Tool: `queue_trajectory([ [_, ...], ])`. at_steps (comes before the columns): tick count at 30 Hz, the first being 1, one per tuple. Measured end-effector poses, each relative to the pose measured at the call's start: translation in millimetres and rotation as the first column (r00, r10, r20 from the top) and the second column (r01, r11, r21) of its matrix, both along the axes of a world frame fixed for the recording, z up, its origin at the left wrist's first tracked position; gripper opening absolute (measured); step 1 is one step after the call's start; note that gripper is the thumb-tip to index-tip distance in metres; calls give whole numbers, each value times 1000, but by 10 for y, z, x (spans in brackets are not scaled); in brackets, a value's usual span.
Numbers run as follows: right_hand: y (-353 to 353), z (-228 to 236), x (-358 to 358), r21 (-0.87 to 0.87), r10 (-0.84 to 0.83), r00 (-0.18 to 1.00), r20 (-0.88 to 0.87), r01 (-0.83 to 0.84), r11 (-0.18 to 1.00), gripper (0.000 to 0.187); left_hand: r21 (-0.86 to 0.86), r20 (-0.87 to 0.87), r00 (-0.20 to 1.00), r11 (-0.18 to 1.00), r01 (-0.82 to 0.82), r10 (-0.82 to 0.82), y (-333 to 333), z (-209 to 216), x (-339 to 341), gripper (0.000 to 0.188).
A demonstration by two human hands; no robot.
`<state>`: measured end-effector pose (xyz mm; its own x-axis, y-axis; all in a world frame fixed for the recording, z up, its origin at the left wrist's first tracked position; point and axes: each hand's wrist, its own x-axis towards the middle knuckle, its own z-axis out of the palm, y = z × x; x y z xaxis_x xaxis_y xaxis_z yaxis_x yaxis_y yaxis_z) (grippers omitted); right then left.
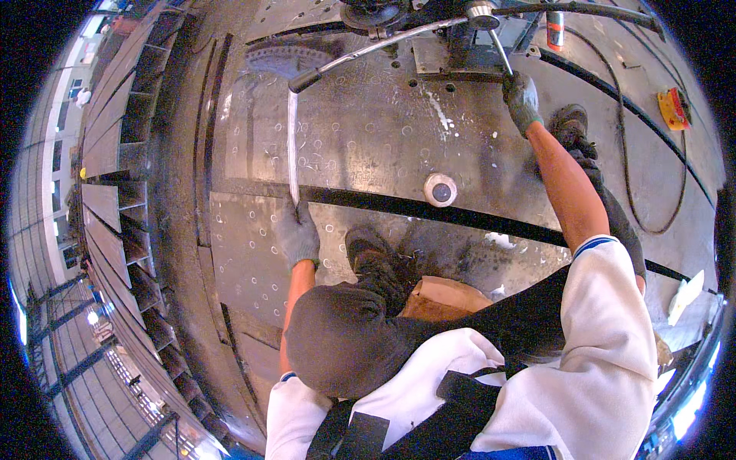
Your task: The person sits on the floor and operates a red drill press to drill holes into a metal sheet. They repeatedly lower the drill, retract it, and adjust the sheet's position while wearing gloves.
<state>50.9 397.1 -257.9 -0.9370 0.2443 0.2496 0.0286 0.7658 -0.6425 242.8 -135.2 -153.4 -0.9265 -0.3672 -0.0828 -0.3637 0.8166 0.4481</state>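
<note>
My right hand [521, 101], in a grey glove, is closed round the end of a metal lever [500, 52]. That lever runs up to a round silver hub [481, 13]. From the same hub a second lever [383, 50] reaches left and ends in a black grip [305, 80]. My left hand [297, 236], also gloved, is closed at the lower end of a long thin white strip [293, 146]. The strip's upper end meets the black grip; whether they touch I cannot tell. What the strip is made of does not show. A dark machine body [468, 50] stands behind the hub.
Under me are large steel plates [368, 146] with chalk circles and a dark gap between them. A white round roll [440, 189] lies ahead of my knees. To the right are an orange can [555, 32], a black cable [622, 146] and a red-yellow object [674, 109].
</note>
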Motion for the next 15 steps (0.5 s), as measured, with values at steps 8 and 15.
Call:
queue_trajectory([
  [8,36,-124,-49,-63,-40,998,54,44,997,33,-198,262,943,945,260,-204,185,215,-1,46],
  [15,77,-149,-28,-34,-40,999,-24,39,999,37,-34,72,997,999,2,0,167,151,90,47],
])
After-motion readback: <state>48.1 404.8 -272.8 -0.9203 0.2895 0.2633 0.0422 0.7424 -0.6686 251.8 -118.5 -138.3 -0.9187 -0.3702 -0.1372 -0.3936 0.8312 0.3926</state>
